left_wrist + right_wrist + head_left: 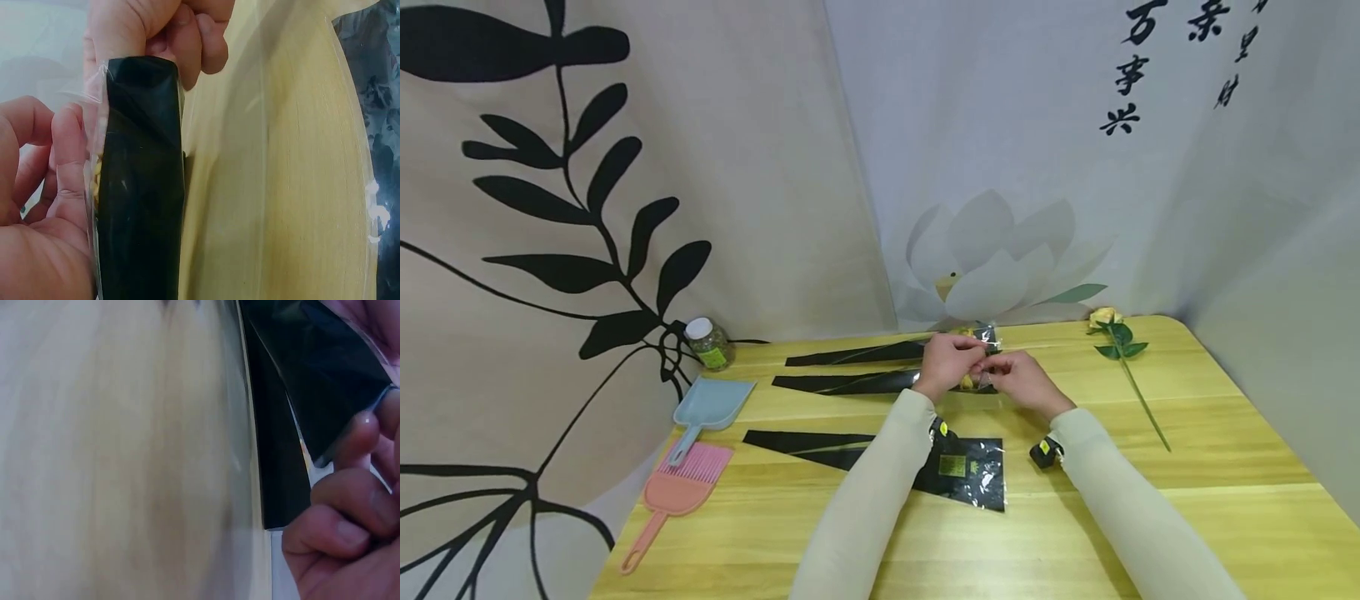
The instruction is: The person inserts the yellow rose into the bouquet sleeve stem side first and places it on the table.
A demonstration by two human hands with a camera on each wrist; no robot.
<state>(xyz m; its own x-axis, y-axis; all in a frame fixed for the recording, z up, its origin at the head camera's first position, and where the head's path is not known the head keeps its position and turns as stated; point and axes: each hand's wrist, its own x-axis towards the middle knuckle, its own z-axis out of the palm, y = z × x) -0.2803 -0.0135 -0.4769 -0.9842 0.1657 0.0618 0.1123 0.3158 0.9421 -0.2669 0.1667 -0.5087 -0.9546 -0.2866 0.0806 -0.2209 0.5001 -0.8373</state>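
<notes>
Both hands work at the wide end of a black-and-clear flower sleeve, the middle one of three on the table. Yellow petals show through its clear film beside the fingers. My right hand pinches the edge of the sleeve's mouth; in the right wrist view its thumb and fingers lie at the black corner. Close beside it, my left hand holds the clear side of the same sleeve, its fingers curled against the film in the left wrist view. Beyond lies another sleeve with a yellow flower.
Nearer the front lies a third black sleeve, partly under the left forearm. A loose yellow rose with a green stem lies at right. On the left are a blue dustpan, a pink brush and a white-lidded jar.
</notes>
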